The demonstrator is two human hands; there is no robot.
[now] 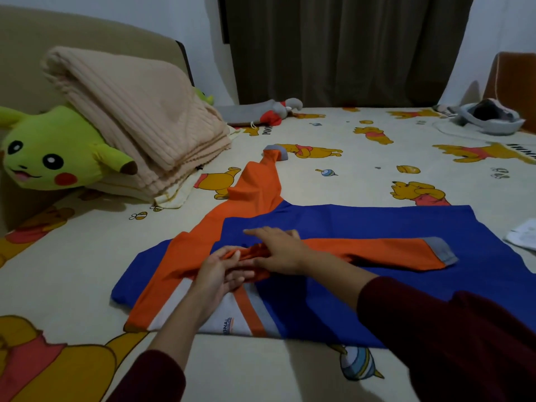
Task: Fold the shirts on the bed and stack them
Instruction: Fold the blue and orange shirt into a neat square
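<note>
A blue and orange long-sleeved shirt (362,227) lies flat on the bed sheet (333,175). One orange sleeve stretches toward the far side, the other is folded across the blue body to the right. My left hand (220,271) pinches a bunch of orange fabric near the shoulder. Beside it, my right hand (278,248) lies flat with straight fingers and presses on the same bunched fabric.
A folded beige blanket (139,117) and a green plush toy (52,152) sit at the left against the headboard. A grey and red plush (278,111) lies at the far side. A grey cloth pile (490,117) is far right, papers (525,233) at the right edge.
</note>
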